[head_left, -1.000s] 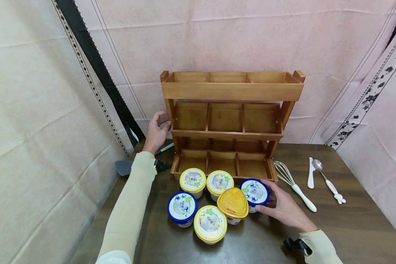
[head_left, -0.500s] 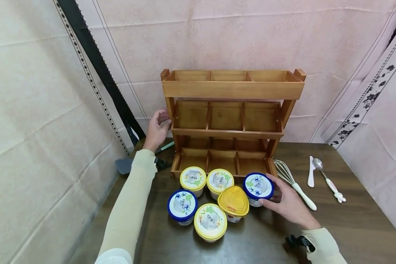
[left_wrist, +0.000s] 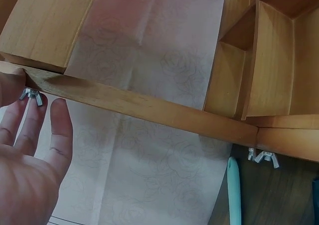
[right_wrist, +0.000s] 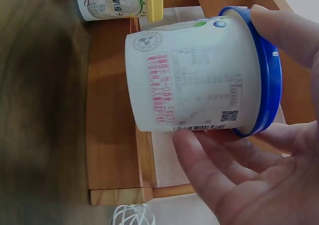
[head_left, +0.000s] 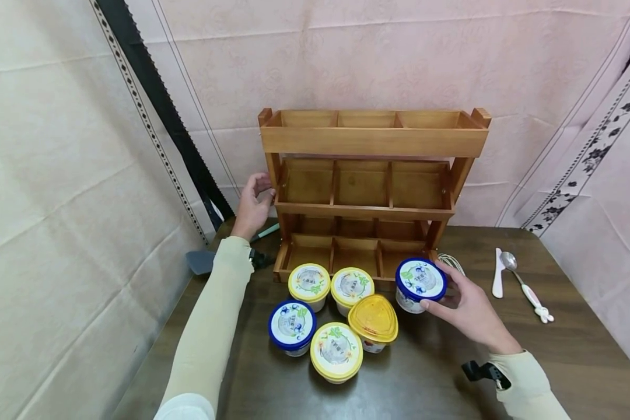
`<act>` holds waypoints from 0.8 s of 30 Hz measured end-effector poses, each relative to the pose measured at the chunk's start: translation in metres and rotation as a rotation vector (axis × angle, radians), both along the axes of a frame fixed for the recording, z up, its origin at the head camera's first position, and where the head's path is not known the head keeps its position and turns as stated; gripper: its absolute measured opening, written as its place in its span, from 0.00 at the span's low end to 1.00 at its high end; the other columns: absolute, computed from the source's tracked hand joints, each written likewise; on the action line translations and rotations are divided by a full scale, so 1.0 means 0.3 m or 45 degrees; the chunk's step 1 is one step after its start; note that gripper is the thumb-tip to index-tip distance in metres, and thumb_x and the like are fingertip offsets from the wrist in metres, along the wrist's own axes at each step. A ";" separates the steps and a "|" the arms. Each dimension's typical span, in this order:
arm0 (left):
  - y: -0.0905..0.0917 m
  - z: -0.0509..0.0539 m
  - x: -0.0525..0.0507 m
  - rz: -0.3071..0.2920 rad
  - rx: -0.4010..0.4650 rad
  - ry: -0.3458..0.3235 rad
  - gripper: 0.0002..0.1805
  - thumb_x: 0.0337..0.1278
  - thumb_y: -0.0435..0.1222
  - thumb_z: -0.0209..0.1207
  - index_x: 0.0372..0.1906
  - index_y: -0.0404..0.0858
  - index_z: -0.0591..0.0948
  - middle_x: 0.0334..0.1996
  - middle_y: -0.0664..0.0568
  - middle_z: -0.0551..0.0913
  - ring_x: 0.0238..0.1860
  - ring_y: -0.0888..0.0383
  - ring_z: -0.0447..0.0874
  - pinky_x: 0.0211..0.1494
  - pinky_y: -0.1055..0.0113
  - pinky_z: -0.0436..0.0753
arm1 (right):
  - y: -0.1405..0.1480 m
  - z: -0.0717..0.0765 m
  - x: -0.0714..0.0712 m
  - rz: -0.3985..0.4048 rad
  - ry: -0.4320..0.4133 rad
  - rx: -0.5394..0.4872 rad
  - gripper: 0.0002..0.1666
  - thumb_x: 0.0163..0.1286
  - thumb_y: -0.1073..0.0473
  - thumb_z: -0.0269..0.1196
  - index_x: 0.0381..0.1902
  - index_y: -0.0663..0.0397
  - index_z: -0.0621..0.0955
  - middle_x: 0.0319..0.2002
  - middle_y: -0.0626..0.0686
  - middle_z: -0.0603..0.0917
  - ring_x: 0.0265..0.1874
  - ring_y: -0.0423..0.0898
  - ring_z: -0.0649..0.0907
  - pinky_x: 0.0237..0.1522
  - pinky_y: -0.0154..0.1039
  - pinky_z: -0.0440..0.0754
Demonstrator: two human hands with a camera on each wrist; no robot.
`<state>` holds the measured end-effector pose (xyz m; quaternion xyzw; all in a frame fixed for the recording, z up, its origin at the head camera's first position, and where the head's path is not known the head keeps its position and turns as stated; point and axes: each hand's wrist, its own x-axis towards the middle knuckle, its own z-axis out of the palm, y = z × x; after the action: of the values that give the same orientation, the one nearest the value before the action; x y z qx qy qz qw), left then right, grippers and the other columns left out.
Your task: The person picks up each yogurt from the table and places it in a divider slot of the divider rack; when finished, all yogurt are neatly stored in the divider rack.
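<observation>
A blue-lidded tub (head_left: 422, 278) is in my right hand (head_left: 475, 312), raised above the table before the lower right compartment. In the right wrist view my thumb and fingers grip around the blue rim and white printed side of the tub (right_wrist: 194, 80). My left hand (head_left: 254, 207) holds the left upright of a three-tier wooden rack (head_left: 375, 143). The left wrist view shows the thumb on the wood and fingertips by a wing nut (left_wrist: 33, 94). Its compartments hold nothing visible. Before the rack stand another blue-lidded tub (head_left: 292, 326) and several yellow-lidded tubs (head_left: 336, 352).
A whisk (head_left: 450, 262) lies right of the rack, partly behind my right hand. Farther right are a white knife (head_left: 497, 274) and a spoon (head_left: 527, 286). A grey-headed spatula (head_left: 199, 262) lies left, partly behind my left arm. Pale cloth hangs behind and beside the table.
My right hand has lifted the blue-lidded tub and moved it to the right, away from the orange-yellow-lidded tub. The left hand stays at the rack's side.
</observation>
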<state>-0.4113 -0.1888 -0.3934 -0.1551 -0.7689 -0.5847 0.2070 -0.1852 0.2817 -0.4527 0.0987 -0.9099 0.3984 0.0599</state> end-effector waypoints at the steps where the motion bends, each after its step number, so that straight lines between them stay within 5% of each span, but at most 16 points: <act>1: -0.001 -0.002 0.000 0.001 0.001 0.004 0.20 0.76 0.26 0.56 0.67 0.41 0.73 0.62 0.45 0.79 0.68 0.48 0.78 0.76 0.42 0.73 | 0.002 0.004 -0.005 -0.003 0.008 0.000 0.57 0.66 0.43 0.76 0.83 0.53 0.61 0.71 0.68 0.75 0.57 0.68 0.85 0.52 0.58 0.90; 15: 0.004 -0.012 -0.002 0.010 -0.004 0.054 0.19 0.78 0.29 0.56 0.67 0.42 0.73 0.61 0.45 0.78 0.66 0.50 0.78 0.72 0.47 0.78 | 0.038 0.023 -0.121 -0.069 0.072 -0.008 0.59 0.68 0.39 0.73 0.84 0.54 0.57 0.73 0.69 0.72 0.66 0.70 0.78 0.58 0.67 0.83; 24: 0.017 -0.011 0.006 0.012 0.011 0.037 0.20 0.77 0.27 0.55 0.68 0.38 0.72 0.62 0.42 0.77 0.67 0.47 0.77 0.63 0.48 0.82 | 0.047 0.015 -0.187 -0.091 -0.050 -0.042 0.64 0.68 0.33 0.71 0.86 0.54 0.53 0.76 0.71 0.68 0.71 0.76 0.73 0.62 0.68 0.80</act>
<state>-0.4095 -0.1838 -0.3966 -0.1591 -0.7641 -0.5846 0.2214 -0.2412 0.2956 -0.4482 0.0571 -0.9073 0.4127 0.0578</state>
